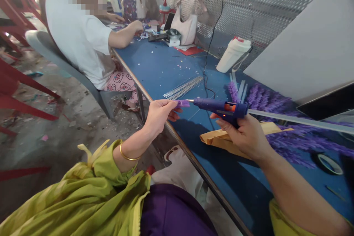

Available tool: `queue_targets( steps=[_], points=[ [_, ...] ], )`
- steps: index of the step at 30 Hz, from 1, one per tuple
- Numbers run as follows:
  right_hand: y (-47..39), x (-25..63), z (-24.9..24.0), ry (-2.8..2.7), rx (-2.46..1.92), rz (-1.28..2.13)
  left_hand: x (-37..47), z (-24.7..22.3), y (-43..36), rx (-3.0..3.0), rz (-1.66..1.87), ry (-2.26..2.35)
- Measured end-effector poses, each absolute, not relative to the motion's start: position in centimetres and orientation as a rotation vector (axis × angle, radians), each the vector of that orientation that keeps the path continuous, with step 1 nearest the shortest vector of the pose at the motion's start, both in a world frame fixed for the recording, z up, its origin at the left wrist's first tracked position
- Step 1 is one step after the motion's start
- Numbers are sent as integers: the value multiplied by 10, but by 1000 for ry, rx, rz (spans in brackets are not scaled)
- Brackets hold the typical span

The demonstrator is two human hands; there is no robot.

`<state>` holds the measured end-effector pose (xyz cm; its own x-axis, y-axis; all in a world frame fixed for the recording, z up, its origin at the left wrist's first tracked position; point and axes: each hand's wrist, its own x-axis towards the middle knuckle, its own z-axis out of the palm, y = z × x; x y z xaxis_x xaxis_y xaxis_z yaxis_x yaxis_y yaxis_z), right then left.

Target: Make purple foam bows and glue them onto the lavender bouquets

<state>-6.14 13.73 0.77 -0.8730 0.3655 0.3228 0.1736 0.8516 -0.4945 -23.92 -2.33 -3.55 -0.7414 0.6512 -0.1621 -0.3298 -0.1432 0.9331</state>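
Between the fingertips of my left hand (pixel 160 115) is a small purple strip (pixel 183 103), which looks like paper or fabric; its far end sticks out to the right. My right hand (pixel 246 136) is wrapped round the handle of a blue glue gun (pixel 218 107) with an orange part and a small lit light. The gun's metal tip points left and is at or very near the strip; I cannot tell if they touch. A long clear glue stick (pixel 301 120) runs out of the gun's back. Under my right hand lies folded yellow-brown paper (pixel 218 139).
Thin wires (pixel 184 87) lie on the blue table (pixel 155 62). Purple flower sprigs (pixel 262 97), a tape roll (pixel 329 163) and a white cup (pixel 233 54) are at the right. A black cord (pixel 212 37) hangs down. Beyond sit a white handbag (pixel 184 25) and a co-worker (pixel 80 33).
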Motion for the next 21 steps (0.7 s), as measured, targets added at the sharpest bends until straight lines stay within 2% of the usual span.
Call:
queue_targets(
  steps=[4,21],
  points=[
    [137,-61,7,-2621,-406,711,-239,-36,-22,413,1942,1535],
    [140,-60,5,-2690,-445,582,-233,-34,-21,521,1967,1615]
  ],
)
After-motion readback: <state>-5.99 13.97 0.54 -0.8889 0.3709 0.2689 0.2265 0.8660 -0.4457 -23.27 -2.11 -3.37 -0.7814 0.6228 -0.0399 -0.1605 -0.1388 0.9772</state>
